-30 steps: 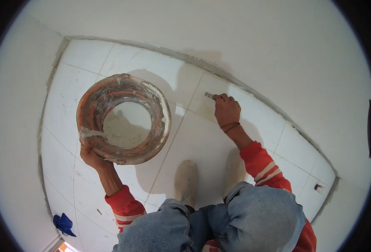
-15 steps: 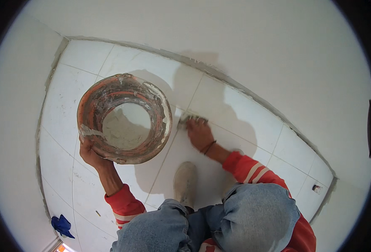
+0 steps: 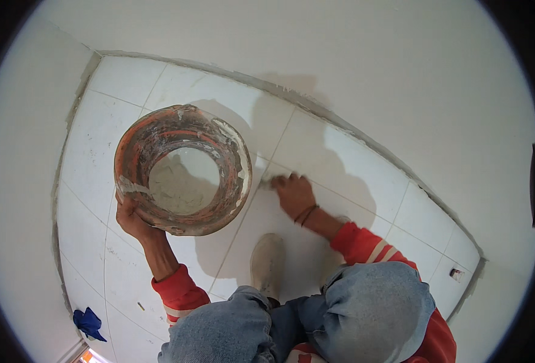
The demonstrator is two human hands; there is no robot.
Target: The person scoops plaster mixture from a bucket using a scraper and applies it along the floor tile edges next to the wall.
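We find the round orange bucket with dark, crusted walls (image 3: 158,136) left of centre, mouth up toward us. In it we see pale grey paste (image 3: 181,192), lumpy on one side. The bucket lies just beyond the left hand (image 3: 135,221) and to the left of the right hand (image 3: 296,195), a gap of white tiled floor (image 3: 119,75) between that hand and the rim.

Hands: we note the left one closed on the bucket at its lower-left edge, fingers partly hidden by the wall. The right one is nearly closed, fingers curled about a small, flat, greyish tool (image 3: 268,183); blur hides its exact form. The tool is over a tile joint; whether it touches, we cannot tell. Nor can we tell whether the bucket's base meets the floor.

Surroundings: below the right hand, a beige boot (image 3: 267,260); lower left, a crumpled blue cloth (image 3: 89,323).
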